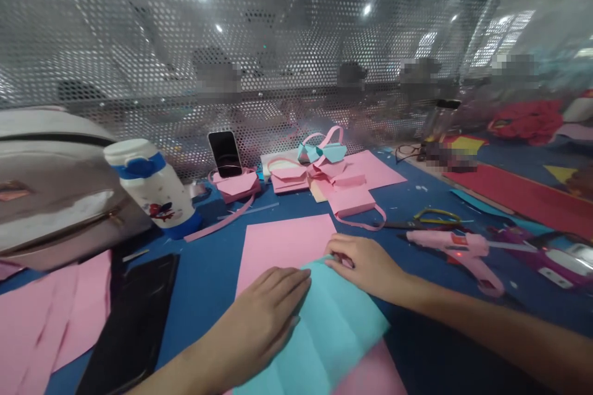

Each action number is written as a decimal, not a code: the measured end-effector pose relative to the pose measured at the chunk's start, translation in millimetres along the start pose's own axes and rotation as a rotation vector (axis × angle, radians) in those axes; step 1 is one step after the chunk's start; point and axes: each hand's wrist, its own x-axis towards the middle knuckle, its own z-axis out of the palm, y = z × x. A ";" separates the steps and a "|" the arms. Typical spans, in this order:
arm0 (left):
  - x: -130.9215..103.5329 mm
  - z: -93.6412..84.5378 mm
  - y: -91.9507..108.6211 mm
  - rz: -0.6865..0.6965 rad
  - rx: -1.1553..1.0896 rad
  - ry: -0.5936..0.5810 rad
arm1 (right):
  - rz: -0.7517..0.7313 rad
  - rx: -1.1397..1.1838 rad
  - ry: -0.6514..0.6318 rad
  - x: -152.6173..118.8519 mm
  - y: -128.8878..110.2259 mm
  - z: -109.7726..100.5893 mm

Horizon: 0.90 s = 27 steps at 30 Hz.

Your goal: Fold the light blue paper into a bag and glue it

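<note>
A creased light-blue sheet of paper (333, 327) lies at a slant over a larger pink sheet (282, 244) on the blue table. My left hand (269, 315) rests on the blue sheet's left side, fingers stretched out and lying flat. At the far end of the blue sheet, my right hand (361, 262) pinches its edge between thumb and curled fingers. Several folded pink paper bags with strip handles, one of them a pink bag (349, 194), stand just beyond the sheets. A pink glue gun (463, 247) lies to the right of my right hand.
A white bottle with a blue lid (152, 188) and a pale bag (60, 179) stand left. A phone (225, 154) leans by a small pink paper bag. Pink sheets (55, 315) and a black flat case (134, 321) lie near left. Yellow-handled scissors (438, 217) lie right. Perforated metal panel (278, 68) behind.
</note>
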 end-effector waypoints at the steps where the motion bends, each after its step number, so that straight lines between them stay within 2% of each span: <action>1: -0.8 1.1 0.5 -0.008 -0.005 -0.017 | 0.014 0.031 -0.008 -1.3 0.0 1.8; 5: -0.9 1.6 1.8 -0.023 -0.021 -0.070 | 0.012 0.150 -0.020 -4.5 1.8 9.5; 10: 1.3 4.6 -2.3 0.024 0.068 -0.075 | -0.066 0.212 0.041 -6.5 5.9 16.9; 13: 0.0 10.5 -6.1 0.049 0.102 -0.047 | -0.152 0.081 0.060 -9.0 6.8 17.3; 18: -2.4 22.4 -11.9 0.067 0.145 0.024 | -0.292 -0.201 0.022 -9.8 3.3 11.7; 21: -2.2 24.0 -13.1 0.067 0.199 -0.015 | -0.387 -0.280 0.038 -8.5 1.1 10.6; 24: -1.5 22.4 -13.1 0.095 0.209 0.016 | -0.475 -0.316 0.044 -8.8 1.3 12.1; 27: -0.3 22.1 -13.6 0.109 0.229 0.015 | -0.495 -0.303 -0.030 -10.4 2.2 11.3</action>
